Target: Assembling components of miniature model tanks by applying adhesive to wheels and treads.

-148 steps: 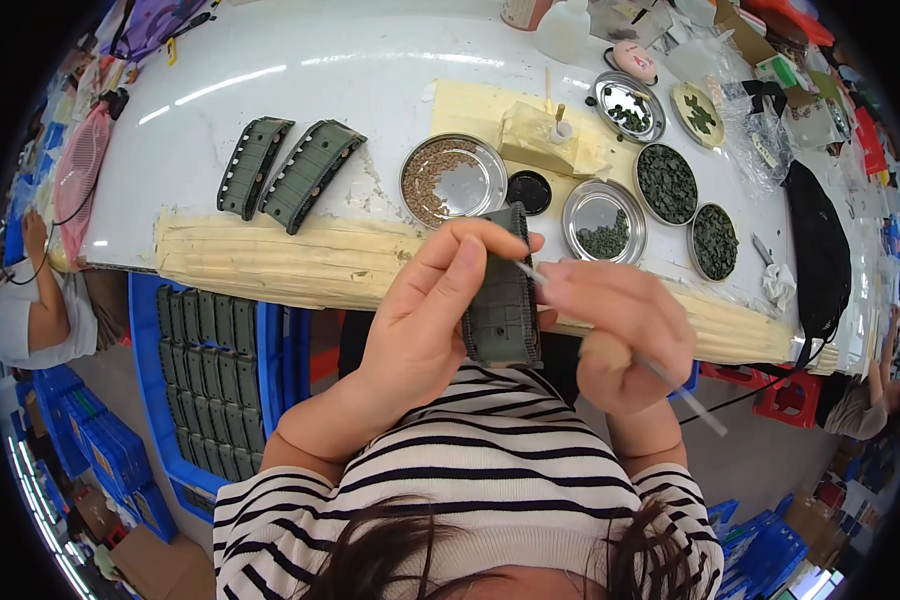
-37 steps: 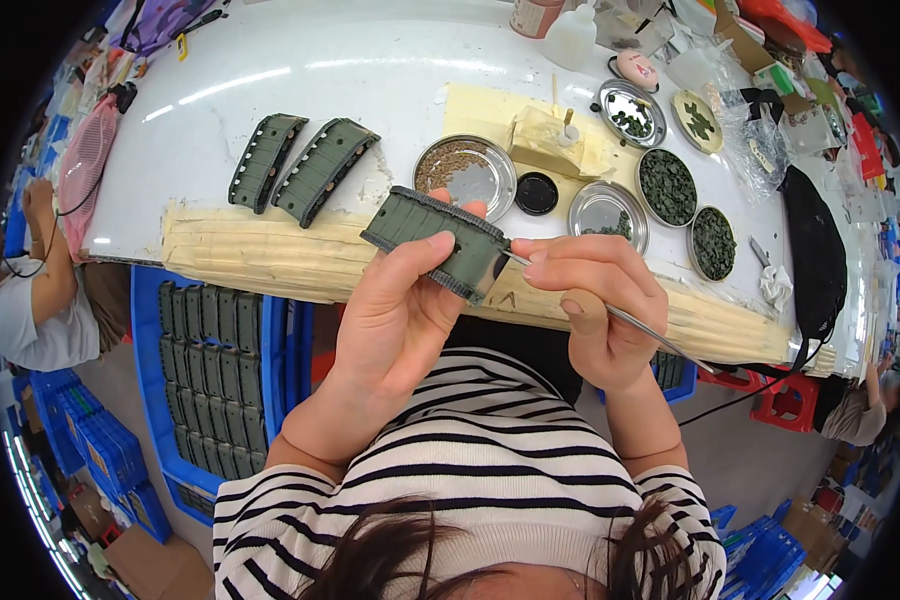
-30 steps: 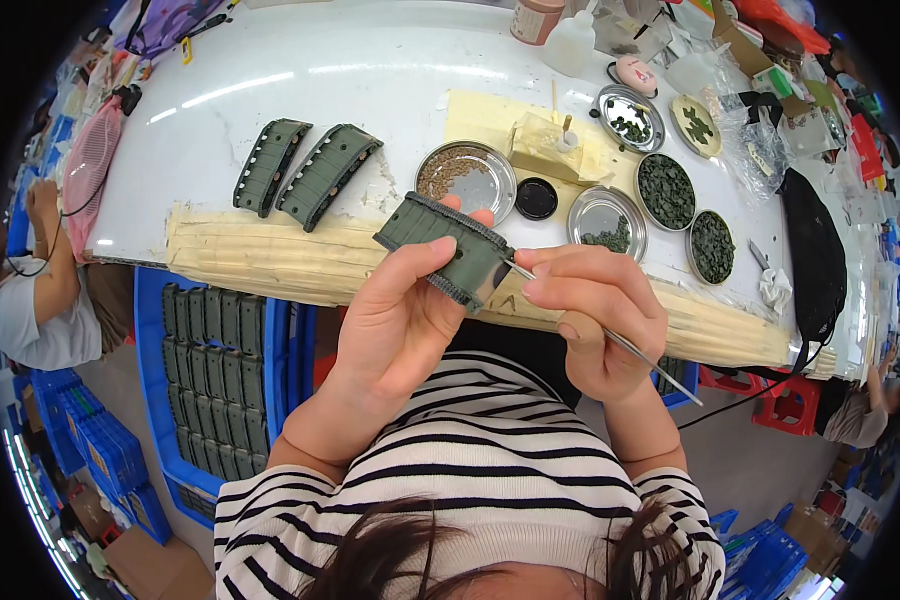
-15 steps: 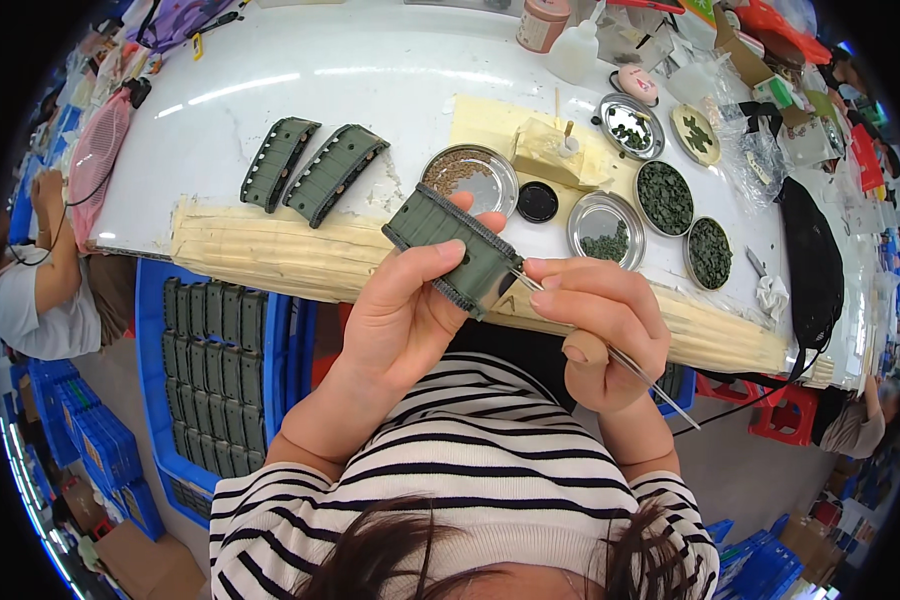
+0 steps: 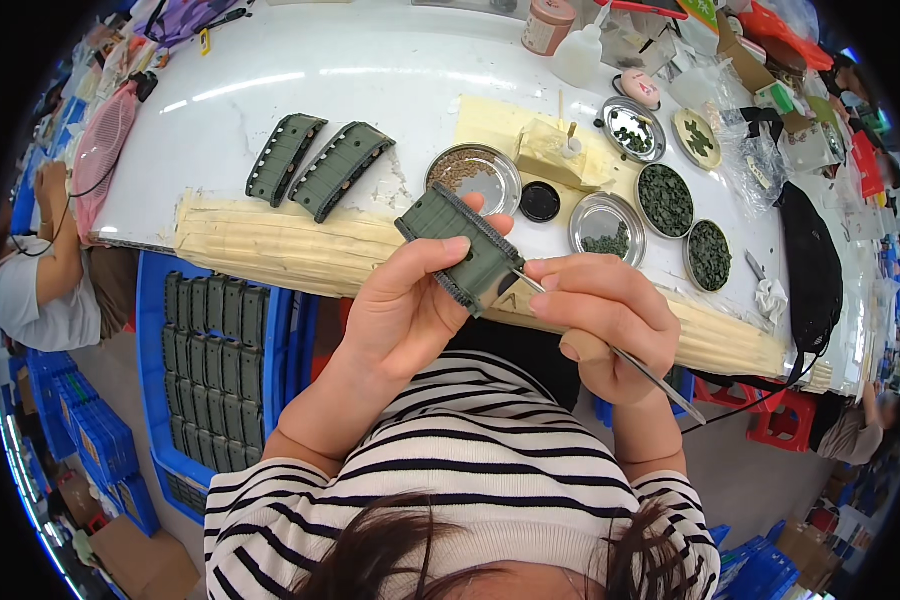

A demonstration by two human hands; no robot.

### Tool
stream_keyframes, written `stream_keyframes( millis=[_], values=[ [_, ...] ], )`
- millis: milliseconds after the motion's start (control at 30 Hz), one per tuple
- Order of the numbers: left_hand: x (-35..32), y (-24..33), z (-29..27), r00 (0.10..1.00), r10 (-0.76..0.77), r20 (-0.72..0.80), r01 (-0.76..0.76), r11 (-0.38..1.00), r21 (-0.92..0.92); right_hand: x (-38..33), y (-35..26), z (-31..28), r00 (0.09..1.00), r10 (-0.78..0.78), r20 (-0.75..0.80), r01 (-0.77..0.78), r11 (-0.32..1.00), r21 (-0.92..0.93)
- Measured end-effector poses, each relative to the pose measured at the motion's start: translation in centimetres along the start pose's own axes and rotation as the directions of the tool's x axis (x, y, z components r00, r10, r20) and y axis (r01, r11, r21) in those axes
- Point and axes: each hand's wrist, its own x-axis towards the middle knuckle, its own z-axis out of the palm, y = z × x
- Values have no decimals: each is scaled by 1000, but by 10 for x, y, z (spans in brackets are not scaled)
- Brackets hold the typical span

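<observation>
My left hand (image 5: pixel 410 290) grips a curved dark green molded piece (image 5: pixel 462 248) with a ribbed face and toothed edges, held tilted above the table's front edge. In my right hand (image 5: pixel 615 320) is a pair of metal tweezers (image 5: pixel 660 380), their tips touching the piece's right end. Whether the tips pinch a small part there is too small to tell. A tan wrap covers one finger of my right hand. Two similar curved green pieces (image 5: pixel 285 160) (image 5: pixel 342 172) lie on the table to the left.
Past my hands stand round dishes: one with brown bits (image 5: pixel 473 180), others with small green parts (image 5: pixel 610 230) (image 5: pixel 665 200) (image 5: pixel 709 255). A yellowish block (image 5: pixel 560 155) and a black round lid (image 5: pixel 540 202) sit among them. A blue crate (image 5: pixel 155 380) of green pieces is below left. Another person (image 5: pixel 50 260) sits at far left.
The green piece has shifted slightly right in my left hand's grip and tilted a little. My right hand and the tweezers stay at its right end.
</observation>
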Motion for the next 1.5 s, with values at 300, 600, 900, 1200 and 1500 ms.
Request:
stream_keyframes(
  millis=[300,600,900,1200,1500],
  values=[
    [1,0,-1,999,-40,11,41,999,-27,1,3,-4,997,-61,40,61,998,-4],
    [3,-1,-3,999,-41,18,42,999,-28,-2,4,-3,998,-52,31,52,999,-9],
    [4,1,-3,998,11,65,-5,997,-82,-14,2,3,963,123,-240,-78,979,186],
    [3,14,-1,977,-15,214,121,860,-496,-17,1,6,912,216,-350,-150,967,205],
    [14,16,15,994,-27,103,79,835,-544,-19,-3,15,923,201,-330,-134,967,215]
  ],
)
